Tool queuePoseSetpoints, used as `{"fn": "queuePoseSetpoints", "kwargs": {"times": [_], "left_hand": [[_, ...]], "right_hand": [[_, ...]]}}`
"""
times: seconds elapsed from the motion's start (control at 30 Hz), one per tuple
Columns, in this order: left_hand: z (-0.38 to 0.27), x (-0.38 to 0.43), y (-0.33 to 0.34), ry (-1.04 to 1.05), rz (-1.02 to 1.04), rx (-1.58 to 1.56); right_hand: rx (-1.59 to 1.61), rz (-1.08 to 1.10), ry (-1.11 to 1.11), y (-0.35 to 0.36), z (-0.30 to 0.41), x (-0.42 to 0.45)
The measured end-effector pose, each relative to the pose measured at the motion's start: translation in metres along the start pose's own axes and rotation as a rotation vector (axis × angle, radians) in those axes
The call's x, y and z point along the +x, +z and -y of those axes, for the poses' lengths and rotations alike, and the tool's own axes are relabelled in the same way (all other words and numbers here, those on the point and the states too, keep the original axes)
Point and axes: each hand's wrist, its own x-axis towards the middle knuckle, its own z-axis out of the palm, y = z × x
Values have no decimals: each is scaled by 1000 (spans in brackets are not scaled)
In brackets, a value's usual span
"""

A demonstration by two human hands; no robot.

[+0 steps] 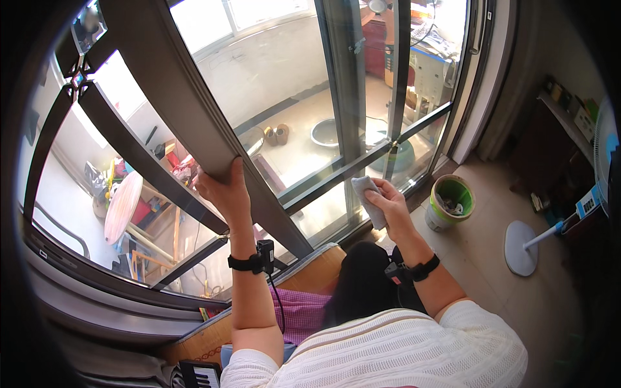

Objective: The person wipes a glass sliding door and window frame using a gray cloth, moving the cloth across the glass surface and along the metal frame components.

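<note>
My left hand (224, 196) grips a wide brown frame upright (179, 102) of the glazed sliding door, thumb on its face and fingers around its left side. In my right hand (392, 206) is a folded grey cloth (369, 201), pinched between thumb and fingers. The cloth is upright, in front of the lower glass and below the door's dark crossbar (335, 177). From this angle I cannot tell whether it touches the pane. Decorative bars (145, 155) divide the glass on the left.
A green and white waste bin (453, 199) stands on the tiles to the right, near a standing fan's white base (521, 248). Beside my legs, a purple checked cloth (303, 310) lies on a wooden seat (310, 276). Slippers (277, 135) and a basin (325, 133) show through the glass.
</note>
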Motion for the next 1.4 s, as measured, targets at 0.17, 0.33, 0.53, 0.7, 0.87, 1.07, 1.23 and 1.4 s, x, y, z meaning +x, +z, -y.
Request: {"fn": "queuePoseSetpoints", "kwargs": {"times": [0.17,0.33,0.53,0.7,0.87,1.07,1.23,1.4], "left_hand": [[-4,2,7,-6,63,-131],[-10,2,12,3,94,-122],[-19,1,15,-27,137,-161],[-29,2,14,-47,204,-108],[-29,3,18,-59,205,-167],[-32,5,18,-156,302,-180],[-28,-2,28,-117,254,-264],[-20,-5,21,-97,174,-234]], "right_hand": [[-7,-6,-6,1,2,-2],[8,-27,-9,-3,3,-2],[-3,-30,-37,-7,2,1],[-34,-84,-111,-19,7,24],[-84,-250,-326,-25,41,78],[-328,-374,-762,-14,117,181],[-673,-647,-1114,-3,189,248],[-959,-561,-1428,25,106,215]]}}
